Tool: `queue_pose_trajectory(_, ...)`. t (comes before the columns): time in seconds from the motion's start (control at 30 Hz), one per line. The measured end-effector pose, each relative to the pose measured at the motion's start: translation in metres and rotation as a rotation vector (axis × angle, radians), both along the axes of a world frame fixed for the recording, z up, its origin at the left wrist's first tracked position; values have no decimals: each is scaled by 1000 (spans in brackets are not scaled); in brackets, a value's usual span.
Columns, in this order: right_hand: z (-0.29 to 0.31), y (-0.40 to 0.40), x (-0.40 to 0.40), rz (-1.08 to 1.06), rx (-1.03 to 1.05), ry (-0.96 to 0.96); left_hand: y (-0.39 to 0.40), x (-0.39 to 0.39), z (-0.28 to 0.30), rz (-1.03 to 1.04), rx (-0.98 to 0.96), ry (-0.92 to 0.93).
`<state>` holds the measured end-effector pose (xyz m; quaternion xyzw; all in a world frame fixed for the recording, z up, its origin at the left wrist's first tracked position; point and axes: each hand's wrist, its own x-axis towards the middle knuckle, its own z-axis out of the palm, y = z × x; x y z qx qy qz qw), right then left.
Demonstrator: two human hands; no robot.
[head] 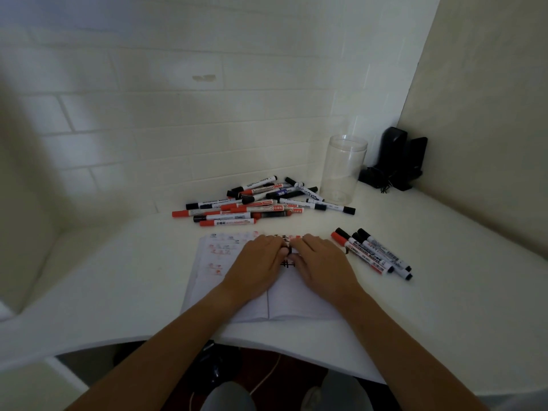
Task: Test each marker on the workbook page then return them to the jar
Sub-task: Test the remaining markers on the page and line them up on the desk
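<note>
An open workbook (237,304) lies on the white desk, with red and black marks on its pages. Over it, my left hand (256,265) and my right hand (321,262) meet around one black marker (289,250). Only a small dark part of that marker shows between the fingertips, so I cannot tell whether each hand has the cap or the body. A pile of several red, black and blue markers (261,203) lies beyond the workbook. A clear jar (344,169) stands upright and empty at the back right.
Several markers (375,253) lie in a separate row to the right of the workbook. Black devices with a cable (397,161) stand in the back right corner. Tiled walls close the desk at the back and on the right. The desk's front edge (267,348) runs below my forearms.
</note>
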<state>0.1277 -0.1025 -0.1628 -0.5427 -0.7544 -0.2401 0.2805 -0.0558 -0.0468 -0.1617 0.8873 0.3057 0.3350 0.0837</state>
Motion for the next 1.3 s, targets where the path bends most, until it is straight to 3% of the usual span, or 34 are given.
queue_pose_trajectory(0.37,7,-8,-5,-11,-99,32,9,1,-9,12,51,13)
queue_pose_trajectory(1.0,5,-8,-5,-168,-27,-24,13,2,-8,-49,74,-56)
queue_pose_trajectory(1.13,7,-9,-6,-178,-54,49,9,2,-5,5,97,-29)
queue_pose_trajectory(1.3,12,-12,-6,-205,-151,236,4,0,1,202,-7,-44)
